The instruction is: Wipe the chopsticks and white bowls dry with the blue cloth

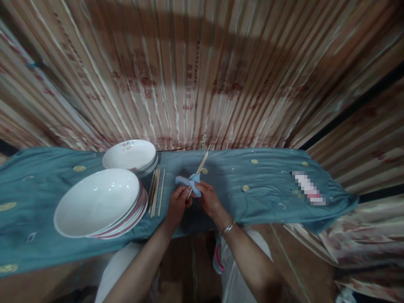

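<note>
Both my hands are together over the front middle of the cloth-covered table. My left hand (178, 203) is closed around the lower end of a pair of chopsticks (202, 162), whose upper ends point away from me. My right hand (207, 198) grips a light blue cloth (192, 182) wrapped around the middle of the chopsticks. Whether they are two or more sticks is hard to tell under the cloth. Left of my hands, several loose chopsticks (157, 193) lie side by side on the table.
A stack of large white bowls (97, 202) with red-edged ones below stands at the left front. Behind it is a stack of white plates (131, 155). The green tablecloth (261, 202) hangs over the edges. A pixelated object (309, 188) lies at the right. Pleated curtains (202, 75) hang behind.
</note>
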